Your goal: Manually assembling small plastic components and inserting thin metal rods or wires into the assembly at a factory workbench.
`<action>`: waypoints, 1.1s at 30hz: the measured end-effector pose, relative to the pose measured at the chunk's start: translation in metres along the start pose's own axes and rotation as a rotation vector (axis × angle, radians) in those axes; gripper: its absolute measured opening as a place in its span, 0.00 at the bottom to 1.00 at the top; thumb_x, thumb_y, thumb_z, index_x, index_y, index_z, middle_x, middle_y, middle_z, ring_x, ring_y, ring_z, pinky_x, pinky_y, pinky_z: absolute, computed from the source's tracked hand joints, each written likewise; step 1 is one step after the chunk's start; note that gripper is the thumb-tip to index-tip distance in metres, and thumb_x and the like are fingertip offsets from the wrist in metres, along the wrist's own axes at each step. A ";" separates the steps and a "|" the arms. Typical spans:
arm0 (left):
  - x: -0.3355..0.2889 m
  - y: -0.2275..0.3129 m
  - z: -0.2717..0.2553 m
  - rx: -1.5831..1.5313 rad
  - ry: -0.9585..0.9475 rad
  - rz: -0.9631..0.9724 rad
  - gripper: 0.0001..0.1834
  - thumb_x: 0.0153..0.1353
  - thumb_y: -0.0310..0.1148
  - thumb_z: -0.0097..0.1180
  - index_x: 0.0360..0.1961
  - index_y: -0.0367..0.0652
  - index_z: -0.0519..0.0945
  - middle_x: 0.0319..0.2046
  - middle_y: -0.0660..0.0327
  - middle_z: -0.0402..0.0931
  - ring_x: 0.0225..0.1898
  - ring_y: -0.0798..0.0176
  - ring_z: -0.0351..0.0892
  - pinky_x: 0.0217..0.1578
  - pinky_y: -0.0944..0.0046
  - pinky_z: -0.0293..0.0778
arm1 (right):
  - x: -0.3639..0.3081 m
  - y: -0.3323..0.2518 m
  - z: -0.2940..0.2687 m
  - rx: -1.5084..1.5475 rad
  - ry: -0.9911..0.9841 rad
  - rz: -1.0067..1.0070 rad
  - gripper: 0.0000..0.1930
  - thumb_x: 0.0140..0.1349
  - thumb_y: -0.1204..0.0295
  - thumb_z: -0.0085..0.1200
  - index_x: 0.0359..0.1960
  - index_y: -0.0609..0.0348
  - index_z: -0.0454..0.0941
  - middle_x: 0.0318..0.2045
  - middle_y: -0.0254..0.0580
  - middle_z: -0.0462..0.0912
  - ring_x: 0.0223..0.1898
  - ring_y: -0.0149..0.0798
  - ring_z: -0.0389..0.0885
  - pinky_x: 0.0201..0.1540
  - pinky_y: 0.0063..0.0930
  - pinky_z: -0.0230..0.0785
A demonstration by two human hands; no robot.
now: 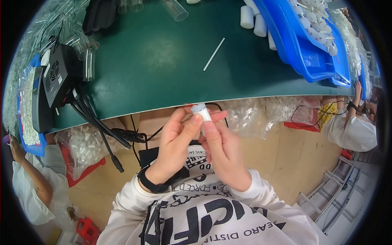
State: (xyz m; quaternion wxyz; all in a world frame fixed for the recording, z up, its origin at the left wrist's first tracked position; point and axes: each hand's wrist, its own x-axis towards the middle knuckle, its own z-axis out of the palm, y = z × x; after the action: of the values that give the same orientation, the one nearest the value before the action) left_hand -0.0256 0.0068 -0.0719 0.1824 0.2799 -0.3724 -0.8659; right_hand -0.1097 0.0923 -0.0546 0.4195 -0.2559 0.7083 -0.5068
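In front of my chest, just off the near edge of the green table (pixel 163 53), both hands hold a small white cylinder (pixel 206 116). Its upper end carries a pale grey-blue round cap (pixel 199 108), and a short red wire shows beside it. My left hand (pixel 174 141) pinches the cap end between thumb and fingers. Around the white body closes my right hand (pixel 225 153), thumb on top and one fingertip reaching past it. The cylinder's lower part is hidden by the fingers. A black band circles my left wrist.
A thin white stick (pixel 214 54) lies on the table. White cylinders (pixel 246 17) stand near a blue bin (pixel 286 45) of small parts. At left are a black device (pixel 61 75), cables (pixel 96 122) and clear tubes (pixel 89 67). Bagged parts (pixel 87 143) hang below; people work both sides.
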 end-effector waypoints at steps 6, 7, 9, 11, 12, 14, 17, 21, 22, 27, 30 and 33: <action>0.003 -0.006 0.001 -0.187 0.006 0.039 0.16 0.68 0.36 0.39 0.49 0.35 0.67 0.45 0.56 0.73 0.54 0.48 0.70 0.51 0.57 0.68 | 0.005 -0.022 -0.011 -0.367 -0.027 -0.050 0.15 0.66 0.68 0.43 0.28 0.68 0.71 0.13 0.49 0.71 0.14 0.44 0.72 0.18 0.32 0.61; 0.003 -0.005 -0.001 -0.164 0.015 0.025 0.16 0.68 0.36 0.39 0.49 0.35 0.67 0.44 0.54 0.73 0.54 0.48 0.71 0.51 0.57 0.68 | 0.004 -0.021 -0.008 -0.367 -0.029 -0.047 0.15 0.66 0.68 0.43 0.28 0.68 0.71 0.13 0.49 0.71 0.14 0.44 0.72 0.18 0.32 0.61; 0.004 0.000 -0.001 -0.118 0.044 0.022 0.15 0.67 0.34 0.40 0.47 0.33 0.68 0.42 0.48 0.75 0.49 0.49 0.75 0.48 0.58 0.71 | 0.000 -0.018 0.002 -0.120 -0.005 0.127 0.18 0.67 0.64 0.42 0.25 0.68 0.69 0.14 0.45 0.71 0.15 0.39 0.72 0.17 0.32 0.60; 0.004 0.010 -0.002 -0.068 0.047 -0.014 0.15 0.66 0.34 0.41 0.46 0.33 0.68 0.42 0.48 0.75 0.47 0.49 0.76 0.47 0.59 0.72 | -0.003 -0.010 0.009 0.041 0.004 0.179 0.19 0.68 0.62 0.40 0.25 0.67 0.69 0.15 0.42 0.70 0.15 0.35 0.70 0.16 0.30 0.61; 0.003 0.013 -0.001 -0.016 0.048 -0.050 0.15 0.66 0.34 0.42 0.45 0.32 0.69 0.41 0.48 0.75 0.45 0.49 0.78 0.45 0.60 0.73 | -0.004 -0.008 0.012 0.205 0.015 0.229 0.21 0.68 0.59 0.38 0.25 0.66 0.68 0.15 0.38 0.69 0.16 0.31 0.68 0.15 0.29 0.61; 0.001 0.019 0.001 0.004 0.086 -0.069 0.15 0.65 0.35 0.44 0.44 0.32 0.70 0.39 0.49 0.76 0.43 0.51 0.79 0.43 0.61 0.74 | -0.003 -0.017 0.016 0.346 -0.006 0.308 0.23 0.68 0.54 0.34 0.26 0.63 0.67 0.14 0.33 0.64 0.14 0.28 0.62 0.14 0.24 0.59; 0.002 0.026 0.000 0.094 0.111 -0.186 0.14 0.64 0.35 0.46 0.42 0.32 0.71 0.34 0.52 0.78 0.37 0.56 0.81 0.39 0.66 0.75 | 0.001 -0.019 0.014 0.606 -0.093 0.447 0.26 0.68 0.48 0.29 0.25 0.59 0.65 0.14 0.27 0.58 0.12 0.24 0.55 0.12 0.19 0.57; 0.003 0.023 0.004 0.114 0.149 -0.059 0.10 0.61 0.30 0.54 0.37 0.33 0.71 0.24 0.58 0.78 0.17 0.76 0.72 0.17 0.77 0.69 | 0.007 -0.009 -0.002 1.001 -0.353 0.590 0.26 0.67 0.45 0.27 0.24 0.54 0.62 0.14 0.27 0.56 0.13 0.22 0.51 0.10 0.16 0.54; 0.003 0.022 0.006 0.132 0.170 -0.035 0.09 0.60 0.29 0.54 0.36 0.33 0.71 0.22 0.59 0.77 0.17 0.75 0.72 0.17 0.77 0.70 | 0.009 -0.005 -0.004 0.998 -0.354 0.587 0.26 0.67 0.45 0.27 0.24 0.54 0.62 0.14 0.27 0.56 0.13 0.22 0.51 0.10 0.16 0.54; -0.001 0.014 0.015 0.084 0.212 0.027 0.12 0.60 0.27 0.54 0.40 0.30 0.70 0.28 0.56 0.78 0.21 0.74 0.75 0.23 0.77 0.72 | 0.012 0.013 -0.001 1.473 -0.632 0.541 0.25 0.67 0.46 0.25 0.23 0.51 0.60 0.10 0.24 0.54 0.10 0.22 0.50 0.08 0.15 0.49; -0.009 0.010 0.017 0.032 0.240 0.102 0.13 0.62 0.28 0.51 0.44 0.30 0.69 0.27 0.55 0.78 0.29 0.69 0.78 0.30 0.74 0.74 | 0.011 0.012 0.005 1.631 -0.627 0.637 0.26 0.67 0.44 0.24 0.20 0.49 0.59 0.09 0.26 0.54 0.08 0.23 0.49 0.05 0.16 0.47; -0.018 0.009 0.021 0.096 0.272 0.180 0.13 0.63 0.27 0.47 0.47 0.31 0.69 0.27 0.54 0.78 0.32 0.64 0.80 0.32 0.71 0.75 | 0.008 0.017 0.005 1.359 -0.640 0.480 0.27 0.67 0.45 0.22 0.25 0.52 0.63 0.09 0.30 0.58 0.07 0.26 0.53 0.06 0.20 0.55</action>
State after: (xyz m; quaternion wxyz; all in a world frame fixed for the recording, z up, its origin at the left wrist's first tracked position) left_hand -0.0238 0.0216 -0.0472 0.2942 0.3685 -0.4089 -0.7813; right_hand -0.1084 0.0898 -0.0735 0.7654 0.0831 0.1239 -0.6261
